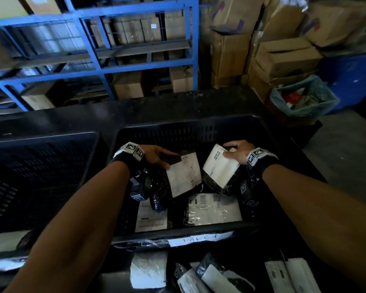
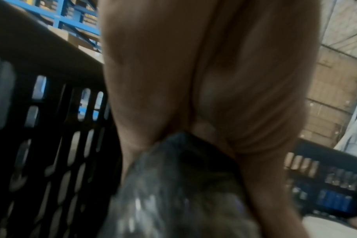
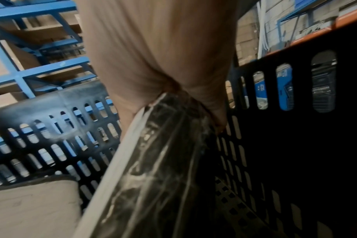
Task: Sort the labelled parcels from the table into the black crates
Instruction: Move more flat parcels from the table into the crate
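Both my hands reach into the right black crate [image 1: 178,125]. My left hand [image 1: 156,156] grips a black parcel with a white label [image 1: 183,174] by its upper left corner; the left wrist view shows that parcel's shiny wrap [image 2: 173,185] wedged between thumb and fingers. My right hand [image 1: 236,152] pinches a second black parcel with a white label [image 1: 219,168] by its top edge, tilted; its plastic [image 3: 153,161] fills the right wrist view. Two labelled parcels [image 1: 215,209] [image 1: 151,218] lie flat on the crate floor below. A second black crate [image 1: 40,157] stands on the left.
More labelled parcels [image 1: 148,269] [image 1: 216,278] lie on the table in front of the crates. Blue shelving [image 1: 93,49] with cartons stands behind. Stacked cardboard boxes [image 1: 283,51] and a lined waste bin [image 1: 302,96] are at the back right.
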